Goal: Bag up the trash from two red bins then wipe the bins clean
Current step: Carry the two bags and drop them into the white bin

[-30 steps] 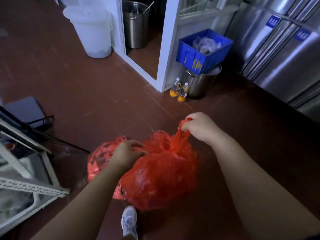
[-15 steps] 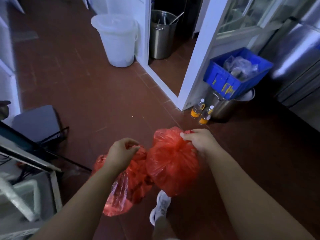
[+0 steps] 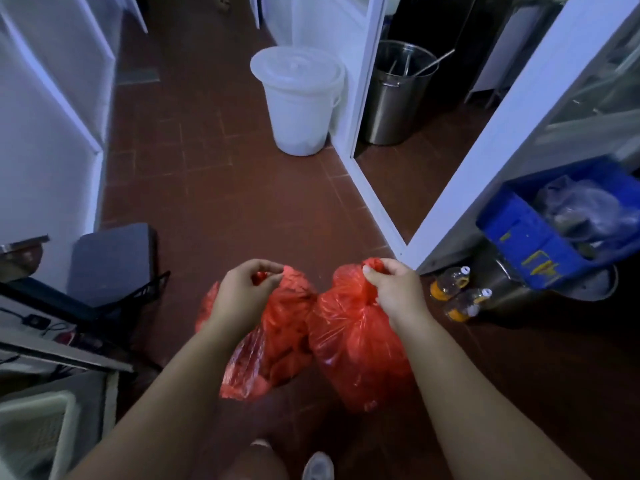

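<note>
Raised higher, parted | left hand [image 3: 242, 289] pinches left bag [image 3: 277, 341] top | right hand [image 3: 394, 289] grips right bag [image 3: 353, 358] top

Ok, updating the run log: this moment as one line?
left hand: grips left red bag | right hand: grips right red bag | bags: hanging side by side

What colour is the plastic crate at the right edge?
The crate is blue with yellow markings, seen best in the head view.
</note>
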The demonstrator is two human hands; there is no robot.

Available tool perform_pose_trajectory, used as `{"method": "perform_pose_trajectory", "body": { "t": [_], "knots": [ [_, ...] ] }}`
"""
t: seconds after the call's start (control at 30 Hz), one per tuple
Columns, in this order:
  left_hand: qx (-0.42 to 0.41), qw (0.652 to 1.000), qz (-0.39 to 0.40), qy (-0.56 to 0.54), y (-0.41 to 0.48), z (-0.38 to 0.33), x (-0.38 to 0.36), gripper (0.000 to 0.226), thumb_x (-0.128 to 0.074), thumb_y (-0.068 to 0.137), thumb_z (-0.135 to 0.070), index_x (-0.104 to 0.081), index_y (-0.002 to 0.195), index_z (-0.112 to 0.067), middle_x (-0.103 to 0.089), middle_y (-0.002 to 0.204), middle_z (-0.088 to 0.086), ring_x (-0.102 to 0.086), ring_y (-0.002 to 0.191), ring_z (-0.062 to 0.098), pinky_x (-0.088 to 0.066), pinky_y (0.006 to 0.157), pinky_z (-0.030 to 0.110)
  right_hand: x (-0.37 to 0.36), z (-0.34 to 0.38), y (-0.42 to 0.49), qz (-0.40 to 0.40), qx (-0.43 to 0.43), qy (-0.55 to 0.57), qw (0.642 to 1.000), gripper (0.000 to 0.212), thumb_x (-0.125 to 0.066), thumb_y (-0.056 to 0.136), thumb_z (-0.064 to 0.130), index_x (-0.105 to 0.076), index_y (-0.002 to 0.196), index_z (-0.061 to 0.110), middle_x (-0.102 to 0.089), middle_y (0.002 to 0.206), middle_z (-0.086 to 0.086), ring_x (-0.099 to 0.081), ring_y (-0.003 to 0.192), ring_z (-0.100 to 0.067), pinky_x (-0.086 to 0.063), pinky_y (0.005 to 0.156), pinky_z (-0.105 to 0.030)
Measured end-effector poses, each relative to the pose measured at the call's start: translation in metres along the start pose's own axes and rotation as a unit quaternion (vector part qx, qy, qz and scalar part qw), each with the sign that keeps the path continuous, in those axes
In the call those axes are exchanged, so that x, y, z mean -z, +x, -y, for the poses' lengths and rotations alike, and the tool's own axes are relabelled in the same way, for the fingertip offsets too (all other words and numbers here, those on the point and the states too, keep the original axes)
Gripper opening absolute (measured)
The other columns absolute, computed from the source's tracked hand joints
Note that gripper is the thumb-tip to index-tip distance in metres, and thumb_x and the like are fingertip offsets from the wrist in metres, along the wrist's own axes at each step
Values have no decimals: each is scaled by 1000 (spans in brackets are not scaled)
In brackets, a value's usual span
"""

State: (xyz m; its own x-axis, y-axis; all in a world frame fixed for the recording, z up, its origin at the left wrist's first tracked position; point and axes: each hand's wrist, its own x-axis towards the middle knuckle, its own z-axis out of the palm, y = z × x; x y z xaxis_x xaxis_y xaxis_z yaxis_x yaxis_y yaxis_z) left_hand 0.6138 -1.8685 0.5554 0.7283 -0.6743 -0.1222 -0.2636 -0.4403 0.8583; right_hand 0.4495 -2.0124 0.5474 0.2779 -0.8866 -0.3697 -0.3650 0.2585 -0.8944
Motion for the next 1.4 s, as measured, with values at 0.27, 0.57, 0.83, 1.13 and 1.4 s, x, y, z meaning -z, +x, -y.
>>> {"method": "perform_pose_trajectory", "body": {
  "t": [0.27, 0.57, 0.83, 1.13, 1.4],
  "knots": [
    [4, 997, -9, -70, 139, -29, -2, 5, -69, 84, -16, -70, 86, -21, -68, 83, -8, -60, 75, 6, -47, 72, 22, -49, 64, 117, -5, 47, -50, 998, 10, -66, 88, 15, -66, 98, 18, -67, 91, 5, -64, 91, -17, -54, 90, -43],
    [21, 998, 16, -59, 308, -39, 11, 5, -67, 85, -16, -69, 84, -21, -67, 82, -8, -58, 73, 5, -43, 66, 16, -113, 139, 248, -46, 39, -104, 993, 5, -69, 86, 21, -69, 91, 21, -70, 84, 8, -66, 86, -16, -54, 86, -37],
    [35, 998, 26, -48, 442, -48, 6, 6, -66, 86, -19, -68, 82, -23, -68, 78, -1, -54, 62, 13, -44, 57, 22, -157, 193, 367, -27, 37, -105, 993, 5, -70, 85, 19, -70, 89, 22, -70, 84, 5, -68, 85, -19, -56, 83, -41],
    [71, 996, 18, -44, 613, -74, -21, 7, -64, 88, -17, -68, 82, -20, -69, 76, 3, -55, 59, 10, -45, 64, 26, -193, 254, 530, 33, 43, -128, 990, 6, -71, 84, 16, -69, 88, 18, -69, 80, 5, -68, 82, -18, -56, 80, -36],
    [60, 998, 31, -18, 742, -92, -34, 8, -63, 88, -13, -66, 82, -18, -63, 72, -5, -53, 63, 7, -41, 63, 21, -228, 290, 655, 37, 28, -186, 981, 27, -71, 84, 21, -69, 111, 15, -70, 105, -1, -65, 100, -20, -52, 92, -38]
  ]
}}
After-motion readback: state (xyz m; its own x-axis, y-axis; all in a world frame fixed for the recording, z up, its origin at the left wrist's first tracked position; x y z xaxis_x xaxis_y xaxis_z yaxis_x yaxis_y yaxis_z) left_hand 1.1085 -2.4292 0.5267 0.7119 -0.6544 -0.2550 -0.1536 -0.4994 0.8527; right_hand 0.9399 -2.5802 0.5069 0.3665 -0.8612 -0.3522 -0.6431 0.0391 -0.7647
